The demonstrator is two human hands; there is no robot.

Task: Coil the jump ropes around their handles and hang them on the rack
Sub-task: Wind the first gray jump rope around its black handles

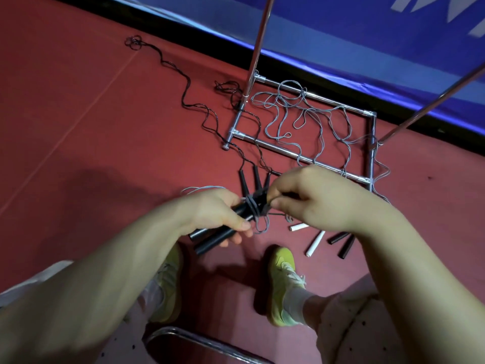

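Down low over the red floor (91,132), the left hand (210,214) is gripping a pair of black handles (217,236), its fingers (242,226) curling round them, while the right hand (307,198) is pinching a grey rope (258,206) that is wrapping in a few turns around the handles' upper ends. Both hands are working just above the person's yellow shoes (282,282), close in front of the near bar of the metal rack (296,155), whose base frame is lying flat on the floor and whose two poles are rising up and out of view. More grey rope is sprawling in loose loops inside and across that frame, crowding the ground right behind the hands. A black rope (189,82) is snaking away to the upper left, ending in a small tangle near the black strip at the foot of a blue wall banner (341,35); three more black handles (256,179) are fanning out just beyond the hands. To the right, two white handles (315,243) and two dark ones (343,244) are lying loose on the floor beside the right forearm. The widest bare floor is stretching off to the left. A curved chrome tube (199,342) is showing at the bottom edge, between the knees.
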